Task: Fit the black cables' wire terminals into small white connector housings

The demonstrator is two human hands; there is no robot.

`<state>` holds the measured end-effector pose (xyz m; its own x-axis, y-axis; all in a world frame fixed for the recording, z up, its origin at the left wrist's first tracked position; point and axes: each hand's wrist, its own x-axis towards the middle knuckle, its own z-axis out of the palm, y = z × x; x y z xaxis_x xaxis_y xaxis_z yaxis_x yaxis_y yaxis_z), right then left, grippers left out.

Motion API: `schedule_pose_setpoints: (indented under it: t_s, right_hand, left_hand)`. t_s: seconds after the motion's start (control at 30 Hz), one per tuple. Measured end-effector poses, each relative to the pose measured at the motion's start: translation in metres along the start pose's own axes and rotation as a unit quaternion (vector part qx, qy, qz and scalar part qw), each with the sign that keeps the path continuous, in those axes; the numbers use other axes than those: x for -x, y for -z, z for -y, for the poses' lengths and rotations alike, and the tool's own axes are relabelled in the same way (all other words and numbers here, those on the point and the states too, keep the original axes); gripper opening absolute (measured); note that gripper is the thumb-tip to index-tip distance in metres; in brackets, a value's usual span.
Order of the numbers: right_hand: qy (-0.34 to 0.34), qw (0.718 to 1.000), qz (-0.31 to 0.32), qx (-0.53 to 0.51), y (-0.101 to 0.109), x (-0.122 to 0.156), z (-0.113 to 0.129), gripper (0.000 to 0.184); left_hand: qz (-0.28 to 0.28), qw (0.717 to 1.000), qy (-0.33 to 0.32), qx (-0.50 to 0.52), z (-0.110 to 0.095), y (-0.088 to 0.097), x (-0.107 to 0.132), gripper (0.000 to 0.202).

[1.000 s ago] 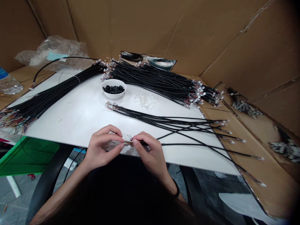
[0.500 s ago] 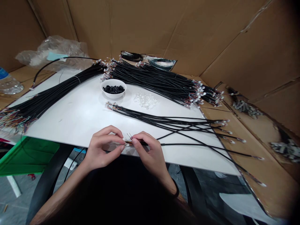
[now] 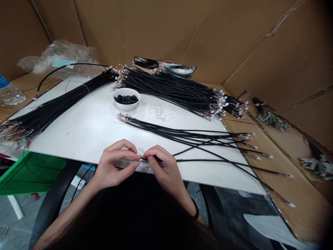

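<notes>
Right hand (image 3: 162,166) had closed in toward left hand (image 3: 114,161). Both hands narrow, pinching a black cable's end (image 3: 142,158) between thumbs and forefingers, just above the near edge of the white board (image 3: 78,132); fine wires (image 3: 142,151) stuck up far from the pinch, and the cable ran off right. Loose cables (image 3: 197,139) lay just far of the hands; beyond them, a bowl (image 3: 126,99) of black pieces and white connectors (image 3: 161,112).
</notes>
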<state>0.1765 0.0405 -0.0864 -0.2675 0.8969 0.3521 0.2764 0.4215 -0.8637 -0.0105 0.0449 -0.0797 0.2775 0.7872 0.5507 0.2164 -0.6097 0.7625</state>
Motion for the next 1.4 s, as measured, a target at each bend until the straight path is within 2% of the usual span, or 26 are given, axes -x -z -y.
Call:
schedule_pose_setpoints:
  t_s: [0.23, 0.83, 1.07, 1.4]
  right_hand:
    - [-0.021, 1.0, 0.011, 0.014, -0.0002, 0.0007, 0.0036, 0.006]
    - [-0.015, 1.0, 0.009, -0.001, -0.0004, -0.0007, 0.0028, 0.006]
    - [-0.029, 1.0, 0.008, -0.004, -0.0008, -0.0005, 0.0027, 0.01]
    - [-0.038, 0.999, 0.006, -0.012, -0.0004, -0.0008, 0.0033, 0.01]
  left_hand:
    - [0.014, 1.0, 0.019, 0.017, 0.0018, 0.0002, 0.002, 0.018]
    - [0.059, 0.998, 0.016, 0.0, -0.0001, -0.0006, -0.0013, 0.028]
    - [0.008, 1.0, 0.02, -0.019, 0.0013, -0.0024, -0.0007, 0.006]
    - [0.02, 0.999, 0.032, -0.036, 0.0033, -0.004, 0.0004, 0.004]
